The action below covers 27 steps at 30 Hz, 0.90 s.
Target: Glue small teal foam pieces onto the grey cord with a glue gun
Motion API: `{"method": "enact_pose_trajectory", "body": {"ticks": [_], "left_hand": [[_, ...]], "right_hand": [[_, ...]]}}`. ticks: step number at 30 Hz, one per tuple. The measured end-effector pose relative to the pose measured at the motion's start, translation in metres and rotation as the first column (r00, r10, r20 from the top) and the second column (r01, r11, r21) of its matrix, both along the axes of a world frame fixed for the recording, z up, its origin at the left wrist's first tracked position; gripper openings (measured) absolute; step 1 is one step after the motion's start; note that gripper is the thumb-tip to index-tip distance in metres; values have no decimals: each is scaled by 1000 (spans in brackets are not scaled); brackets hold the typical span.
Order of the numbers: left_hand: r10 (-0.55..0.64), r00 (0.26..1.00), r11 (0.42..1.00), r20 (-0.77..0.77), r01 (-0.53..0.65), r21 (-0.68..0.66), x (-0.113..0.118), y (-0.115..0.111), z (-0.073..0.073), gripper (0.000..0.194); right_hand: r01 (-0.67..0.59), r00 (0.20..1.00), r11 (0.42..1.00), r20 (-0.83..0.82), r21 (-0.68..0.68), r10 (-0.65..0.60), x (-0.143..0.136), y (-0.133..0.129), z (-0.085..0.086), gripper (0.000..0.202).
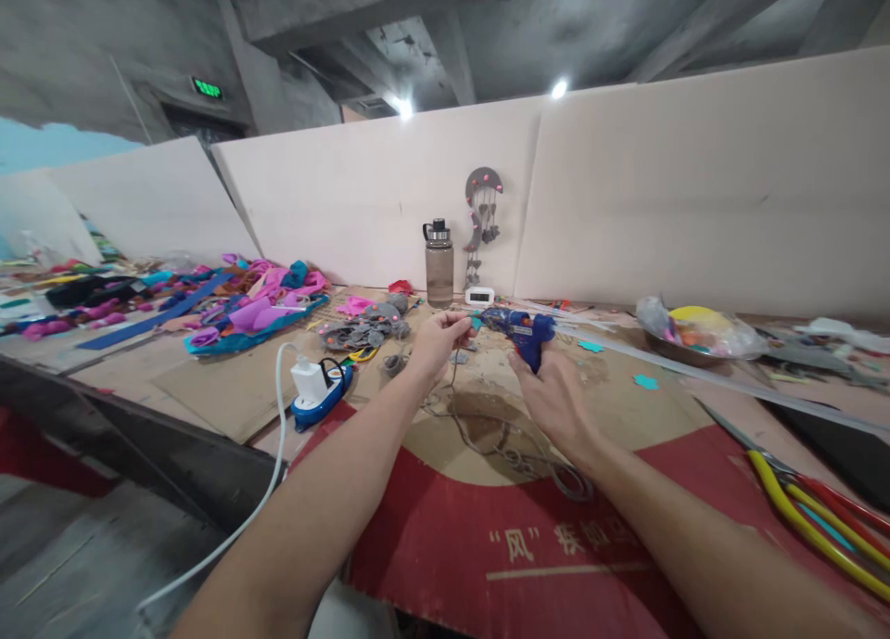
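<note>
My right hand (pixel 554 393) is wrapped round the handle of a blue hot glue gun (pixel 525 333), its nozzle pointing left. Pinched in the fingers of my left hand (pixel 439 342) is a small teal felt piece (pixel 476 323), right by the nozzle; whether the two touch I cannot tell. A grey cord (pixel 463 426) hangs below my left hand and lies in loose loops on the cardboard. Two teal flower-shaped cutouts (pixel 646 381) lie to the right of the glue gun.
Yellow-handled scissors (pixel 771 491) lie at the right, near a bowl (pixel 685 347) of wrapped bits. A blue power strip (pixel 321 398) with a white plug stands at the left. Behind are a water bottle (pixel 438 268), grey felt pieces (pixel 362 331) and a moon-shaped hanging (pixel 479 203).
</note>
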<state>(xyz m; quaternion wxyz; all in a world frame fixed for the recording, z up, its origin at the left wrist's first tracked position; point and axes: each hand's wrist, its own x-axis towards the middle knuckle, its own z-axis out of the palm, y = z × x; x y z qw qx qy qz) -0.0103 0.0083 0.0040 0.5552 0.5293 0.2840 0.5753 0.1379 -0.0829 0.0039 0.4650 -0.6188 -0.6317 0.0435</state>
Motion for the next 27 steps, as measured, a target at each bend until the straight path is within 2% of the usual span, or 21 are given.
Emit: {"method": "enact_pose_trajectory", "body": {"ticks": [10,27], "left_hand": [[-7,1000,1000,11,7,-27,1,3,-3,26],[-3,999,1000,47,3,3,0,5,-4,24]], "right_hand": [[5,1000,1000,-1,-8,-5,0,-1,2,34],[9,1000,1000,24,1,-9,1,0,-1,35]]}}
